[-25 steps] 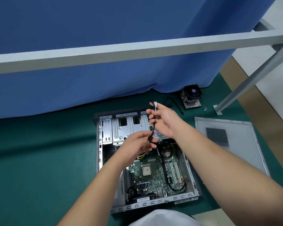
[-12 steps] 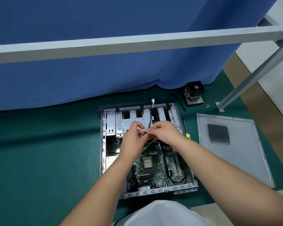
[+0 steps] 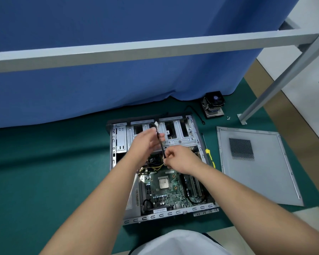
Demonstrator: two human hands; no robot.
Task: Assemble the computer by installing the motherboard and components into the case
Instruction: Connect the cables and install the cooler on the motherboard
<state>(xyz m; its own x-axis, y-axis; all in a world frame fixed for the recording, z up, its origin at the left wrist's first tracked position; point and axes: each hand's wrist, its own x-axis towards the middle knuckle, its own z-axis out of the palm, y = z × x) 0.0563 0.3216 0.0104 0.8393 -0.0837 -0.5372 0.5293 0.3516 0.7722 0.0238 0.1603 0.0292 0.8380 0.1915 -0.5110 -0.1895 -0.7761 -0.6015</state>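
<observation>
Motherboard point(image 3: 168, 188) already lies flat inside the open desktop case point(image 3: 118, 181), low in the middle of the frame, its bare CPU socket point(image 3: 163, 183) facing up with no cooler on it. Compared with half a second ago, when both hands were bunched together over the drive cage, they have drawn apart along a thin black cable point(image 3: 161, 146). The left hand point(image 3: 145, 142) now sits higher, over the silver drive cage point(image 3: 175, 133), and holds the cable near its white connector point(image 3: 156, 124); that hand is blurred, so how its fingers wrap is not clear. The right hand point(image 3: 180, 159) is lower, fingers curled, pinching the cable where it drops toward the board. A second ago the same cable was held up higher with the right hand on top, so the hands have swapped places. My reading is that the cable is being straightened before its plug goes to a header, though which header cannot be told.

Inside the case, besides the board, lie yellow and black power wires point(image 3: 156, 165) just above the board and a black cable looped at the lower right beside the expansion slots point(image 3: 195, 186). Outside it, on the green mat point(image 3: 44, 172), a CPU cooler with fan point(image 3: 213, 104) waits at upper right, a yellow-handled screwdriver point(image 3: 209, 156) lies just beside the case's right wall, and the grey side panel point(image 3: 261, 173) rests at right.
</observation>
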